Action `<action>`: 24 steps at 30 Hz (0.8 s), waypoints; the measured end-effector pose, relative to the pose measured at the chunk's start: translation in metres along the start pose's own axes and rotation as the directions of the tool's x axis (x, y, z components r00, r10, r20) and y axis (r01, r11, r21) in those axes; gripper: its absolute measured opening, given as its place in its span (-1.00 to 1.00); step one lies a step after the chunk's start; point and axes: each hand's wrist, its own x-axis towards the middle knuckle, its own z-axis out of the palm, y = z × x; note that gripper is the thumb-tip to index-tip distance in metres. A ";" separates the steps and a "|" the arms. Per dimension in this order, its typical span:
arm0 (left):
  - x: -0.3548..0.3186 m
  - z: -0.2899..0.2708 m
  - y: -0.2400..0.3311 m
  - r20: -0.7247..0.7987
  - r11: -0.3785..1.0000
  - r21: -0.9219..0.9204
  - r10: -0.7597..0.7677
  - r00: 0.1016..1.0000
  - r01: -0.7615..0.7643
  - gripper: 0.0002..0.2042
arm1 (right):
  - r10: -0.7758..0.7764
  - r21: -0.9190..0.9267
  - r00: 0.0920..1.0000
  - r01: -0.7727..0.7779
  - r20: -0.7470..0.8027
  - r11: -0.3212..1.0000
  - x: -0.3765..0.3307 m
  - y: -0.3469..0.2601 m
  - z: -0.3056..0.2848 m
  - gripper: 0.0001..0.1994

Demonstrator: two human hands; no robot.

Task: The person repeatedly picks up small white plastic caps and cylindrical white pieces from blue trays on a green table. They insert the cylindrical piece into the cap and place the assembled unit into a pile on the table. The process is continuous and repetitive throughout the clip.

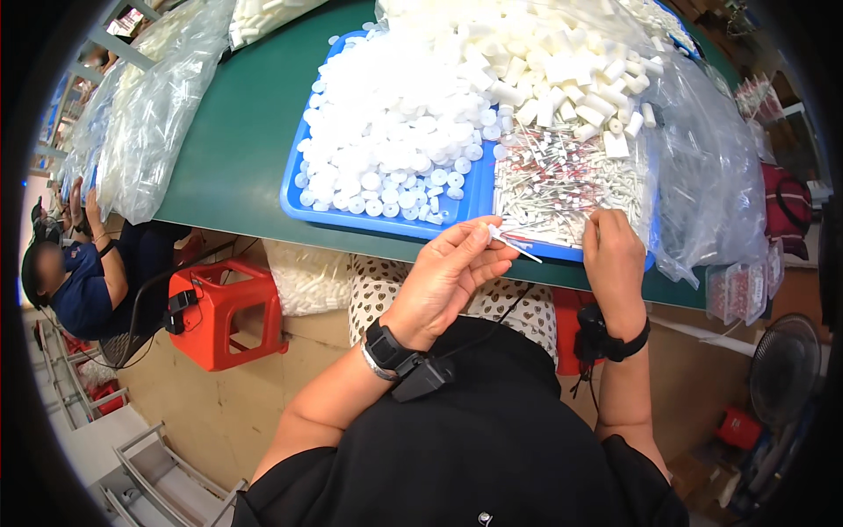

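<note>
Black fabric of the person's own top fills the lower middle of the view, and both forearms rise out of it toward the green bench [237,149]. Each wrist carries a black band.

On the left hand [448,277] the fingers [470,241] are curled and drawn together, and a thin white stick piece [509,243] is pinched at their tips. That piece pokes out rightward from the pinch, ending between the two hands, just short of the near edge of the blue tray [303,206].

Just to the right of that piece sits the right hand [615,259], seen from its back. Its fingers bend down and away at the tray's near rim, touching the heap of thin red-and-white stick pieces [562,184]. How wide they stand, and whether they grip one, cannot be told, since the fingertips are hidden behind the knuckles.

Beyond both hands, left of the stick heap, lies a spread of small white round caps [395,132]. Farther back is a pile of white tube pieces [562,70]. Clear plastic bags [711,176] lie right of the right hand. Far left of the left hand, below the bench, stands a red stool [224,312], with another person [79,272] seated beyond it.
</note>
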 end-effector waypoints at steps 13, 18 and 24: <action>0.003 0.019 0.005 0.003 0.998 0.012 0.060 0.998 -0.060 -0.67 | -0.041 0.660 0.994 -0.037 0.102 0.751 -0.013 -0.041 -0.029 -0.90; 0.003 0.016 0.004 -0.004 0.996 0.052 0.066 0.998 -0.066 -0.68 | -0.040 0.684 0.993 -0.049 0.114 0.728 -0.012 -0.046 -0.028 -0.91; 0.002 0.014 0.006 -0.016 0.995 0.009 0.096 0.995 -0.096 -0.68 | -0.092 0.611 0.995 0.051 0.036 0.790 -0.007 -0.049 -0.026 -0.92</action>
